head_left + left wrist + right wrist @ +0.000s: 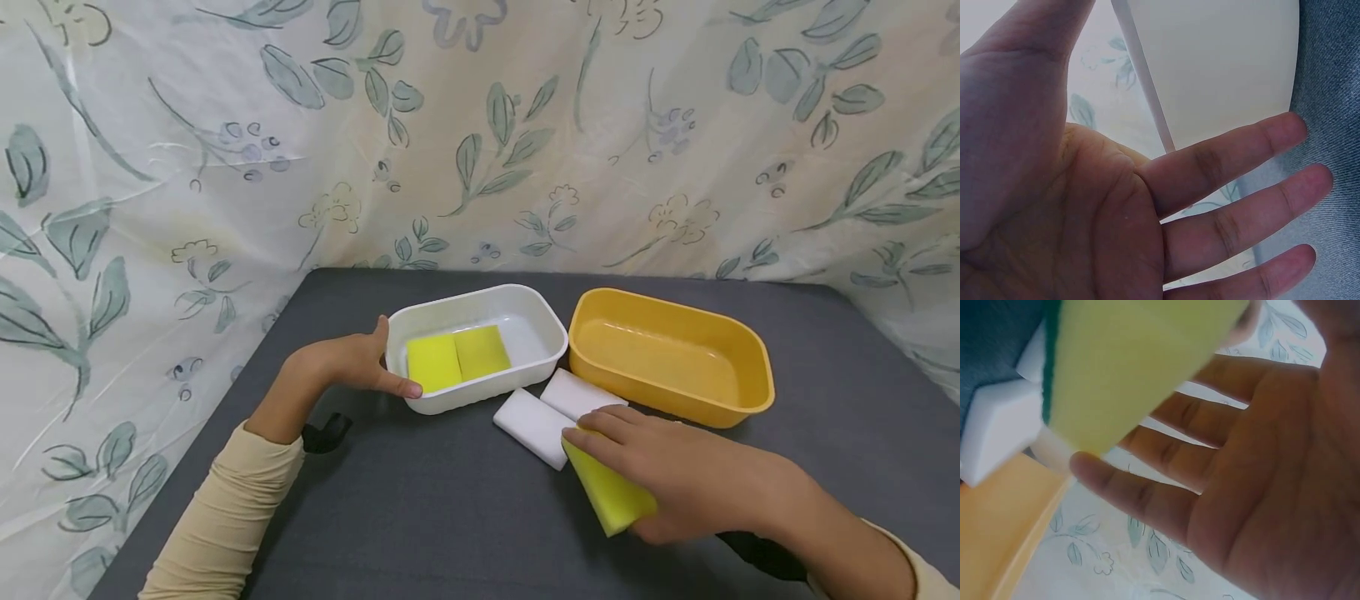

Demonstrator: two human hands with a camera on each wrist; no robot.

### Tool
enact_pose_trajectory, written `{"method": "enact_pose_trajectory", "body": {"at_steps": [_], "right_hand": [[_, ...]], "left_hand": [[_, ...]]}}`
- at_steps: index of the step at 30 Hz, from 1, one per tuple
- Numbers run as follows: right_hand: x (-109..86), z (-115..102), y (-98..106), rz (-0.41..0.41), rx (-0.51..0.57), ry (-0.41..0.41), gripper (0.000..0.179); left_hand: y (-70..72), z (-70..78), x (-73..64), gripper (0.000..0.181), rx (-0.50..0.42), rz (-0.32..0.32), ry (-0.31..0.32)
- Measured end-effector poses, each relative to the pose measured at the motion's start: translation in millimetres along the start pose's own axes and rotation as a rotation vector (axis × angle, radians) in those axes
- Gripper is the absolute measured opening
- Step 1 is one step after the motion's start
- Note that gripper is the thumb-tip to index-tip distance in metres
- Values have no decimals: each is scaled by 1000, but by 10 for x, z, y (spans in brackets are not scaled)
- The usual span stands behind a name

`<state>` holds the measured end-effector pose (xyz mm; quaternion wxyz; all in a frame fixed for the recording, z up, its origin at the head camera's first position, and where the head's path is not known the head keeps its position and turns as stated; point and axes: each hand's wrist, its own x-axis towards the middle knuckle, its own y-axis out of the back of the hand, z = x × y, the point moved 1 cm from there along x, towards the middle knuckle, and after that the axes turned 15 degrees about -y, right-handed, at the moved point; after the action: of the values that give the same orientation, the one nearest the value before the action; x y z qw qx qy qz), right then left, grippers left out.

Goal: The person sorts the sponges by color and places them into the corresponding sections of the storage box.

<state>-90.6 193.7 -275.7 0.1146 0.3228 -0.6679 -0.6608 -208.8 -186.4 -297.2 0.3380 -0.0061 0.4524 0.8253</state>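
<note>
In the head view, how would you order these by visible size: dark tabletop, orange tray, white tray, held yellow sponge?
1. Dark tabletop
2. Orange tray and white tray: too alike to rank surely
3. Held yellow sponge; the right hand covers part of it

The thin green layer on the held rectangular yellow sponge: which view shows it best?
The right wrist view: the green layer edges the yellow sponge there, close up. The head view shows only its yellow in the right hand; the left wrist view shows none.
</note>
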Motion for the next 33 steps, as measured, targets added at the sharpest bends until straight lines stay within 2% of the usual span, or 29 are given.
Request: {"method": "enact_pose_trajectory", "body": {"at_steps": [4,11,24,33], "right_hand": [[54,1,108,59,-10,63,94],[203,-11,251,112,-50,90,91],[586,73,393,123,3,113,83],[763,104,414,106,12,58,82]], "left_hand": [[2,0,4,136,0,-2,-2],[4,0,-6,135,15,6,-11],[-13,-12,13,127,-7,24,-21],[-7,-15,13,128,-3,22,-6]]}}
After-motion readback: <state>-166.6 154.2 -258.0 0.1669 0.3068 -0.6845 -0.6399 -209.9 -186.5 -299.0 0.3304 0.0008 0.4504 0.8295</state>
